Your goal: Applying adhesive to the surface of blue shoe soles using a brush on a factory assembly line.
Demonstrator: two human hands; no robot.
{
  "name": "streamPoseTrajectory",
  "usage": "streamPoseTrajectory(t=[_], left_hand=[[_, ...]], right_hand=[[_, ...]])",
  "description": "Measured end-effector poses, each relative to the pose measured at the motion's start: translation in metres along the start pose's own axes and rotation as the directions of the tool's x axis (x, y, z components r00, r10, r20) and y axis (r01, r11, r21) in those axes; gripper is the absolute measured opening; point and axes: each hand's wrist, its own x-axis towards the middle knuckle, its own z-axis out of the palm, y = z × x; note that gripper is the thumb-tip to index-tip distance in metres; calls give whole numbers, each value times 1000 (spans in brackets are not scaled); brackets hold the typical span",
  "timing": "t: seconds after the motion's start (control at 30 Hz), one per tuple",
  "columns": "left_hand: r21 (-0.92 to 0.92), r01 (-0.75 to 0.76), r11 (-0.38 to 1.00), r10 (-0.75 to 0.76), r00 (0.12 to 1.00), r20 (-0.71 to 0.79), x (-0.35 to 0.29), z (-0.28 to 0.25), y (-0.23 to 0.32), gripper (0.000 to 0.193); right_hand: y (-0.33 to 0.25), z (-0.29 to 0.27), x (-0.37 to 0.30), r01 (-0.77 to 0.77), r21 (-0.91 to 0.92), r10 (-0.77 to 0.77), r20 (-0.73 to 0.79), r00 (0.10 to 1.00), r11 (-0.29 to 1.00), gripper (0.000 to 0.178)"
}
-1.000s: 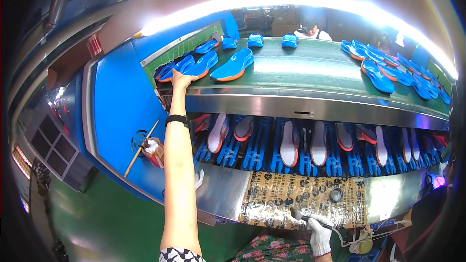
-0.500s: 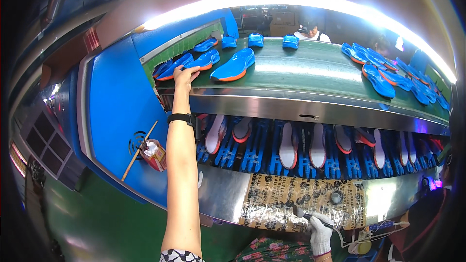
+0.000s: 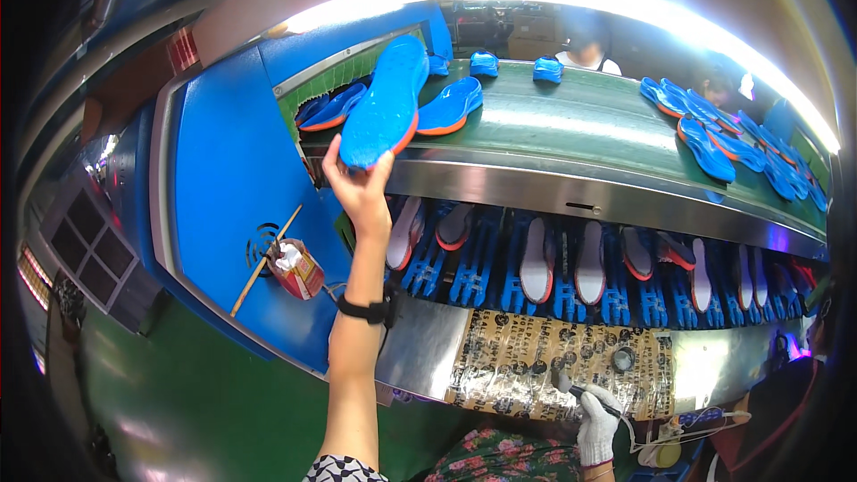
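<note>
A blue shoe sole with an orange edge point(image 3: 386, 103) is pinched by its lower end between the thumb and fingers of my bare left hand point(image 3: 361, 196). It is tilted up above the left end of a green conveyor belt point(image 3: 553, 116). Several more blue soles lie on the belt; the nearest one point(image 3: 451, 109) rests just right of the held sole. My right hand point(image 3: 596, 428), in a white glove, grips a black-handled brush point(image 3: 578, 390) with a pale grey tip. The brush is over the tape-covered part of the metal ledge point(image 3: 509, 366).
Below the belt, a lower rack with blue slats point(image 3: 469, 277) carries pale-faced soles. A small round dark container point(image 3: 623, 359) stands on the ledge. On the blue panel at left are a red box point(image 3: 299, 272) and a wooden stick point(image 3: 259, 277). A person point(image 3: 585, 49) is beyond the belt.
My left hand has picked up a blue sole from the belt's left end and drawn it up and toward me. My right hand has stayed low with the brush, shifting slightly.
</note>
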Motion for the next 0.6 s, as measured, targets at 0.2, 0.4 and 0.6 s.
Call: streamPoseTrajectory(t=[0.2,0.4,0.6], left_hand=[[66,-40,997,36,997,70,-63,-2,50,88],[228,-173,958,138,978,158,-83,-18,63,92],[256,-180,950,143,977,157,-89,-20,73,94]], right_hand=[[-1,-5,3,0,-33,-1,-18,1000,999,20],[6,-10,5,-32,-38,31,-34,999,999,21],[6,-6,6,-41,-19,41,-27,999,999,21]])
